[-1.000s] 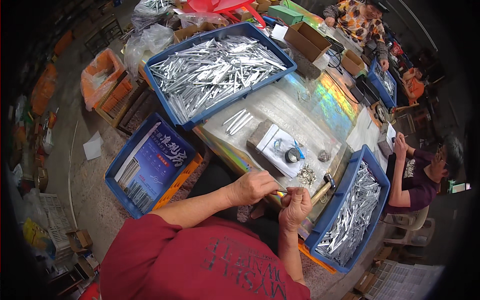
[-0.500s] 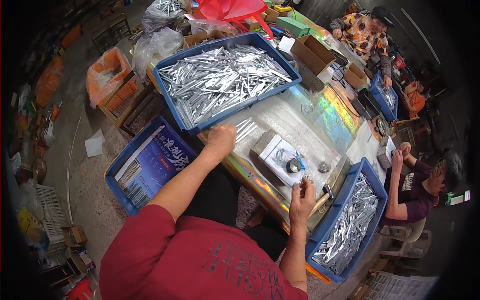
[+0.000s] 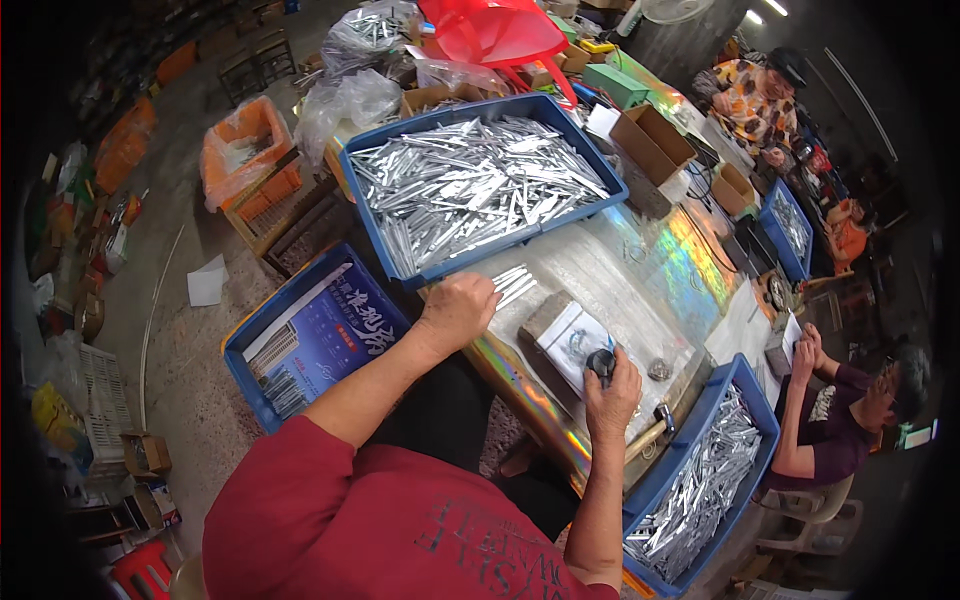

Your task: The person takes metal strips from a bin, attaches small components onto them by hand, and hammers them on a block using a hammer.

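Observation:
My left hand is closed at the near edge of the table, its fingertips hidden beneath it. Just beside its knuckles several slim silvery metal strips lie fanned out. My right hand has its thumb and fingers around a small black round container. That container is over the near right part of a white sheet with a blue mark, which covers a grey block. A hammer rests to the right of my right hand.
A big blue tray heaped with metal strips stands at the back. Another blue tray of strips is at right, and a blue bin with a printed sheet at left. Two co-workers sit across on the right.
My right hand has moved onto the small black round container and closed around it; before, it was just short of it. The left hand stays beside the strips. The whole view has shifted slightly.

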Available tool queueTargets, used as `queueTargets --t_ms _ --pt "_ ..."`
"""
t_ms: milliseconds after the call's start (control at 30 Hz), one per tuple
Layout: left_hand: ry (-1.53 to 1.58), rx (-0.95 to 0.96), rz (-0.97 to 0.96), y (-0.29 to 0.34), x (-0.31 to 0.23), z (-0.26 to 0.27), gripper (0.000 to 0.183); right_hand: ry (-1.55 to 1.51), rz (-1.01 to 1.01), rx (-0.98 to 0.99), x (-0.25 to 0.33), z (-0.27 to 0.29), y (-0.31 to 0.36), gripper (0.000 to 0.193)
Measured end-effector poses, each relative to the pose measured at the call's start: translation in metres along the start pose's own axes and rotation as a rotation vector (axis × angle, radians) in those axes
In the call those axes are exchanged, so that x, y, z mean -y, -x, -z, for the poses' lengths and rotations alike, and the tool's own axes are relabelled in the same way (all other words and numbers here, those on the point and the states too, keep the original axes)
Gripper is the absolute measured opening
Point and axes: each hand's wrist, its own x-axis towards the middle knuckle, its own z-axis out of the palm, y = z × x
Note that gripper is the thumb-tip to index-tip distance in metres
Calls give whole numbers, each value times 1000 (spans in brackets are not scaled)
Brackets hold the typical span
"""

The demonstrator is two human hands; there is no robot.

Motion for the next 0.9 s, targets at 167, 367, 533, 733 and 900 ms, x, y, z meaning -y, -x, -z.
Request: queueTargets --t_ms 167,367,533,733,900 --pt "-38 -95 103 -31 40 26 7 2 -7 -26 2 0 -2 52" --pt "-302 309 308 -50 87 28 13 -35 26 -41 8 -6 -3 54" --pt "-339 287 332 -52 80 26 16 -62 40 -35 9 -11 -4 54" --pt "-327 341 354 -53 77 26 17 -57 17 -13 14 -8 -3 57" --pt "-213 120 337 -50 68 30 17 -80 -2 -94 10 -3 10 57"
